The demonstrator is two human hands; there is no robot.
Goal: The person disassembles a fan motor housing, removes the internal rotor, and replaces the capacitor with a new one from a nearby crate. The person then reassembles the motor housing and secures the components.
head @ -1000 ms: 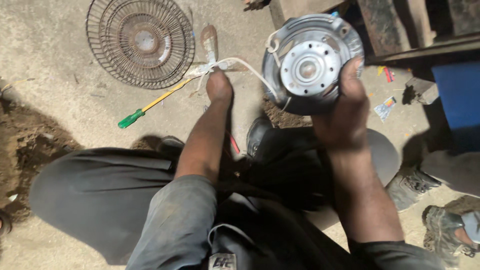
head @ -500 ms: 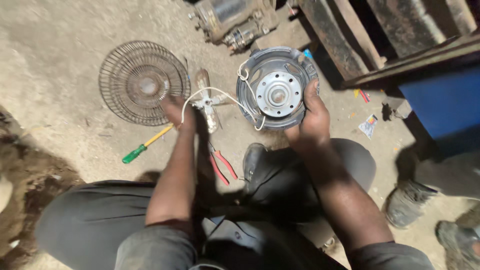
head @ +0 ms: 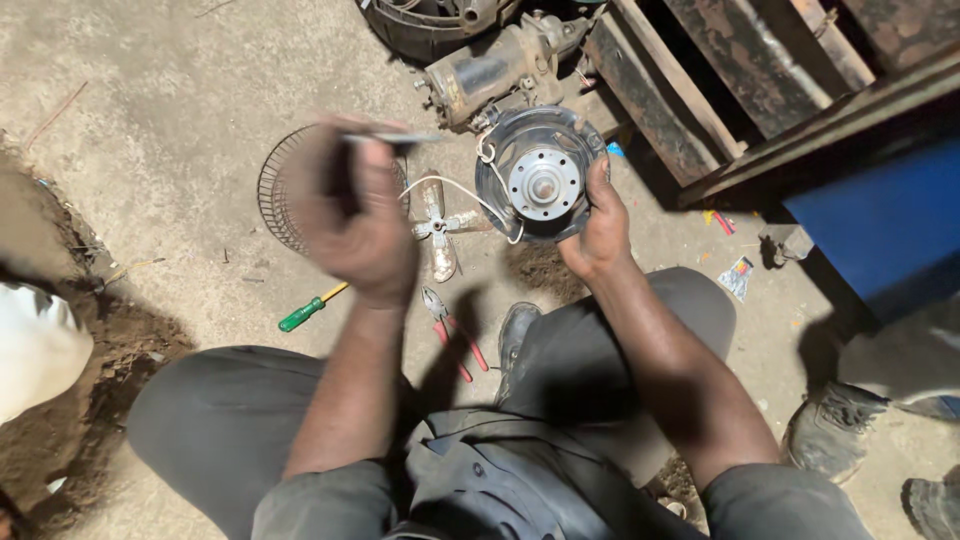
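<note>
The right hand (head: pixel 600 225) clamps its grip on the round fan motor housing (head: pixel 540 175), held above the floor (head: pixel 150 120). The blurred left hand (head: pixel 355 210) closes around a thin tool (head: pixel 390 138), over the wire fan guard (head: pixel 280 195).

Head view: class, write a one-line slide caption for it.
Seated person's right hand grips a round fan motor while the blurred left hand lifts a thin tool above the wire grille.

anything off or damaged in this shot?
The round grey fan motor in the right hand is stripped: its white wire trails loose, while the wire fan guard and small blade lie on the floor.
</note>
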